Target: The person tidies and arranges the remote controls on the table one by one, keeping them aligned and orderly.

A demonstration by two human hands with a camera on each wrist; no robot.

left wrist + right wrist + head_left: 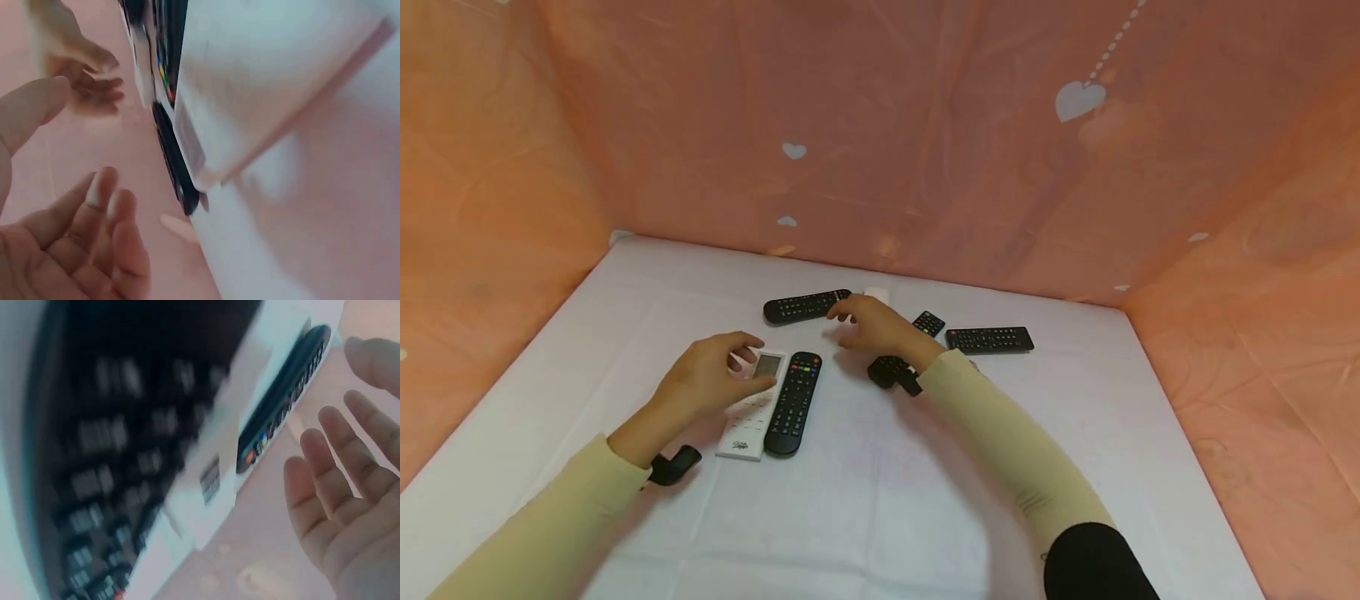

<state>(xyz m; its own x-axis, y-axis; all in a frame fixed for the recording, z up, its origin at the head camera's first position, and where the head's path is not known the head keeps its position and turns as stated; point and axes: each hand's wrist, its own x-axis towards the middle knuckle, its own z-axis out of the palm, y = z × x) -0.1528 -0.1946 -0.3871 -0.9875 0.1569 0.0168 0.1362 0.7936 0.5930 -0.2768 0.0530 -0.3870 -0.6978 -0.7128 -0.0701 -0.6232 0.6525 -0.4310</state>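
My left hand (703,379) hovers over a white remote control (748,421) with a small screen, its fingers loosely bent and apart from it in the left wrist view. Right beside that lies a black remote with coloured buttons (793,404). Farther back, my right hand (880,327) is held over the table with relaxed fingers and nothing in them. Its fingertips overlap the end of a black remote lying crosswise (801,308) in the head view. Partly hidden behind this hand is a white object (212,475). Another black remote (929,323) lies partly under the right forearm.
One more black remote (990,339) lies to the right of the right hand. The white-covered table (865,500) is bounded by orange-pink cloth walls (880,125) with pale hearts. Black wrist straps (676,465) show at both wrists.
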